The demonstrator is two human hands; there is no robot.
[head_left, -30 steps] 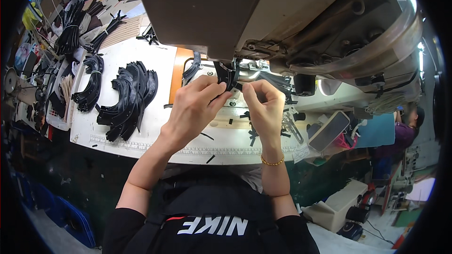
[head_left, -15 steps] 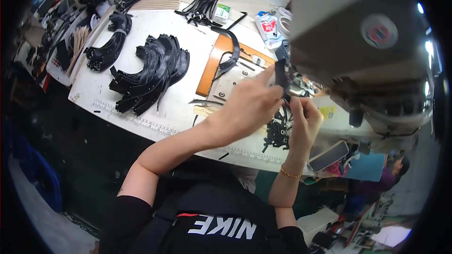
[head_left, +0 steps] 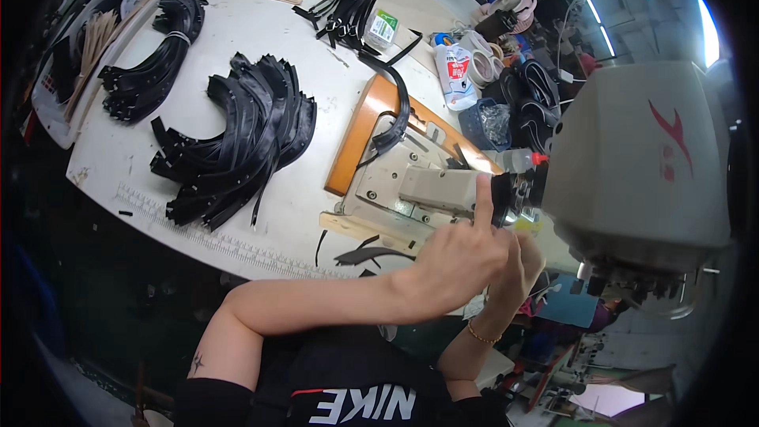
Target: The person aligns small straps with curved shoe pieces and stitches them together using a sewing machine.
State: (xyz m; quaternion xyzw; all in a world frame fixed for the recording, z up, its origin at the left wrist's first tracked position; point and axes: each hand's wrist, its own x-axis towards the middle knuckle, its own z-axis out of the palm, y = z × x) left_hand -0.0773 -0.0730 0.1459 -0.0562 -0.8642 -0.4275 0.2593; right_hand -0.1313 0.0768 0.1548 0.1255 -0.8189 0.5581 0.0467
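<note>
A short black strap [head_left: 501, 199] stands at the needle end of a pale sewing machine [head_left: 632, 150]. My left hand [head_left: 462, 261] is at its lower end, the index finger stretched along its side and the other fingers curled in. My right hand [head_left: 523, 265] is close behind the left, its fingertips mostly hidden by it. Under the strap, the machine's narrow arm [head_left: 439, 187] juts over a metal bed plate [head_left: 379, 196]. A curved black strip [head_left: 403, 103] rests across the orange-brown wooden board [head_left: 348, 154] round the plate.
Left on the white table [head_left: 209, 28] lie a fanned pile of black curved strips [head_left: 269, 126] and a tied bundle [head_left: 162, 63]. Farther back are thin black straps [head_left: 345, 16], a green-and-white box [head_left: 383, 25], a white pouch [head_left: 456, 75] and tape rolls [head_left: 482, 59].
My view has shifted, so the machine head appears lower and farther right. My left hand has drawn down, its index finger now extended. The right hand has come in behind the left.
</note>
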